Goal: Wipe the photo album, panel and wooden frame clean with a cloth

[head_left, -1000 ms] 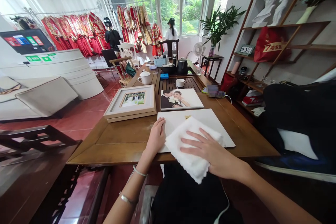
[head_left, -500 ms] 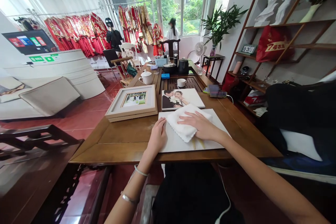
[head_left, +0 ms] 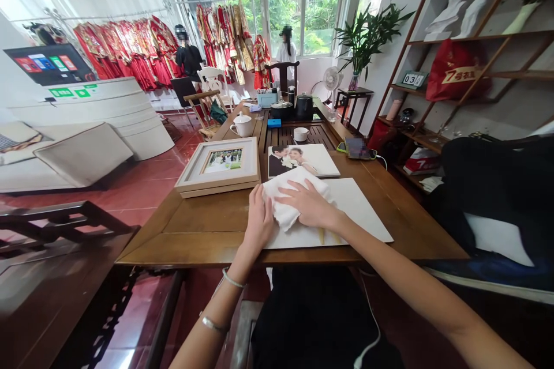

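A white panel (head_left: 363, 214) lies flat near the table's front edge, with yellowish marks close to its near side. My right hand (head_left: 308, 205) presses a folded white cloth (head_left: 283, 183) onto the panel's left half, fingers partly spread over the cloth. At the panel's left edge, my left hand (head_left: 259, 220) grips it with fingers close together, right beside the cloth; its fingertips' undersides are hidden. Just behind the panel lies a photo board (head_left: 320, 165) of a couple. To the left rests a pale wooden picture frame (head_left: 219, 187) with a photo inside.
On the wooden table (head_left: 194, 236) are a lidded white cup (head_left: 242, 125), a small white cup (head_left: 300, 134), a blue box (head_left: 274, 123) and a phone (head_left: 358, 149) on a cable. Dark pots (head_left: 304, 106) stand farther back. Two people are near the garment racks.
My right hand has slid the cloth left across the panel, up to my left hand. More of the panel's right side now shows. My left hand stays at the left edge.
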Demonstrator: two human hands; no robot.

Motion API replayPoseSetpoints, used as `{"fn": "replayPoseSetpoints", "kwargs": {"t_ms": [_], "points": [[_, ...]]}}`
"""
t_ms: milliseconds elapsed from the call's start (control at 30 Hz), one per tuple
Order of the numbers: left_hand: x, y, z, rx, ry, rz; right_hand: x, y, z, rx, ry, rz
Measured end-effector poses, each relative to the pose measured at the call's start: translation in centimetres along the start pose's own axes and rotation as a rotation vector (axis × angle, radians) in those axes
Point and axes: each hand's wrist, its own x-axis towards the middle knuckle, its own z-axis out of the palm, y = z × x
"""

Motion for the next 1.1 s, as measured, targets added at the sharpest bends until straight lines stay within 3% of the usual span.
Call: {"fn": "replayPoseSetpoints", "kwargs": {"t_ms": [100, 267, 367, 500, 633, 833, 967, 1100], "points": [[-0.1, 0.3, -0.2, -0.035, 0.032, -0.029, -1.8, -1.4, 0.0, 0.032, -0.013, -0.105], [-0.2, 0.8, -0.6, -0.06, -0.104, -0.023, -6.2, -2.1, -0.4, 0.132, -0.058, -0.158], [-0.1, 0.8, -0.6, -0.037, -0.126, 0.008, -8.8, -1.6, -1.1, 0.207, -0.096, -0.17], [0.0, 0.4, -0.3, 0.059, -0.159, 0.021, -11.8, -0.5, -2.0, 0.302, -0.105, -0.141], [0.0, 0.1, -0.2, 0.102, -0.194, 0.024, -13.7, 1.1, -1.6, 0.324, -0.011, -0.013], [-0.2, -0.4, 0.0, 0.069, -0.172, 0.052, -13.7, 6.4, 0.5, 0.136, 0.163, 0.232], [-0.1, -0.6, 0.1, 0.068, -0.19, 0.06, -11.8, 10.2, 1.2, 0.078, 0.182, 0.34], [-0.1, -0.3, 0.0, 0.096, -0.208, 0.054, -9.8, 12.0, 1.2, 0.076, 0.175, 0.359]]}}
